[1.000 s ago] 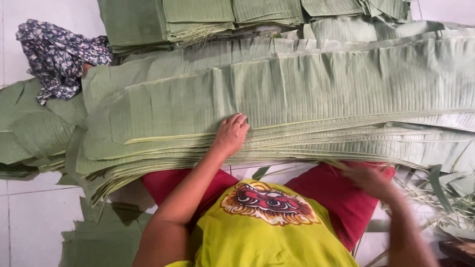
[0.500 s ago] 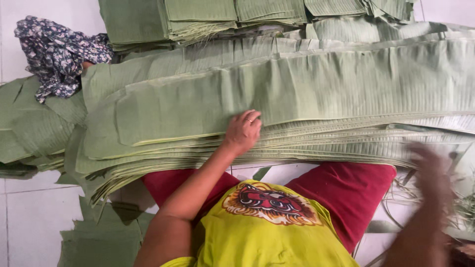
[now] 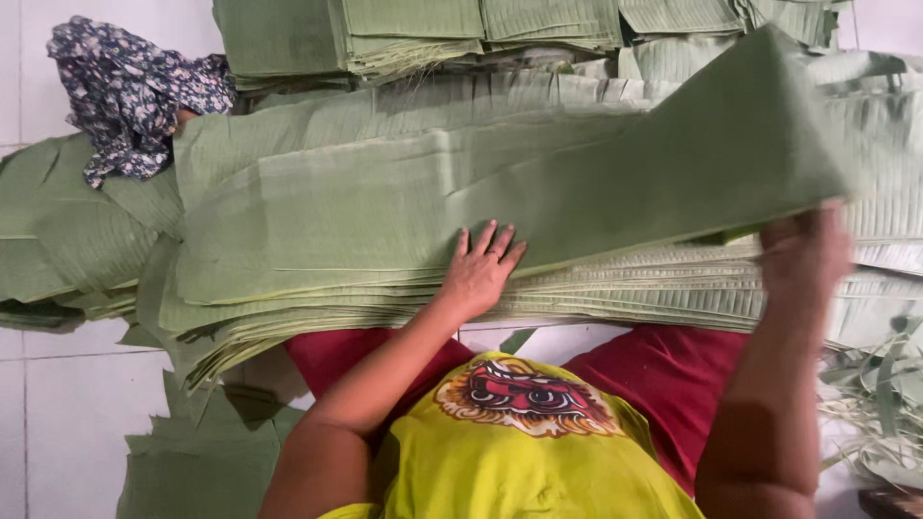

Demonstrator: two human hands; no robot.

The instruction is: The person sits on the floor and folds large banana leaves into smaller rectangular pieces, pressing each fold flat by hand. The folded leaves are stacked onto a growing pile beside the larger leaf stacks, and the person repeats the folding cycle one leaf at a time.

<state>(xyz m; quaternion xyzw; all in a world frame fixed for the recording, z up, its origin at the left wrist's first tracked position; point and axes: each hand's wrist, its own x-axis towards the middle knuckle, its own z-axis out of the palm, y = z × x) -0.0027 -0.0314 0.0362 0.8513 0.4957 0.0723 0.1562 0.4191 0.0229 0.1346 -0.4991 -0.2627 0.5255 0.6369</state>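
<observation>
A long green leaf point(image 3: 596, 183) is gripped at its right end by the right hand point(image 3: 803, 255); that end is lifted, and the fingers are closed on its edge, though they are blurred and partly hidden behind the leaf. The left hand point(image 3: 481, 269) is laid flat, fingers spread and open, pressing the same leaf down onto the stack point(image 3: 317, 288) just beyond the near edge. Under the fingers a thick stack of flat leaf strips is seen; the layers are too many and too thin to be counted.

Beyond the fingertips, folded leaf bundles point(image 3: 413, 34) are set in a row along the top edge; about four can be made out, the rightmost cut off. To the far left of the left hand, one dark floral cloth point(image 3: 130, 96) is bunched on the leaves. Loose leaf pieces point(image 3: 202, 461) lie on the white tiled floor point(image 3: 58, 413) left of the left arm. Thin trimmings point(image 3: 880, 394) lie right of the right arm, cut off by the frame.
</observation>
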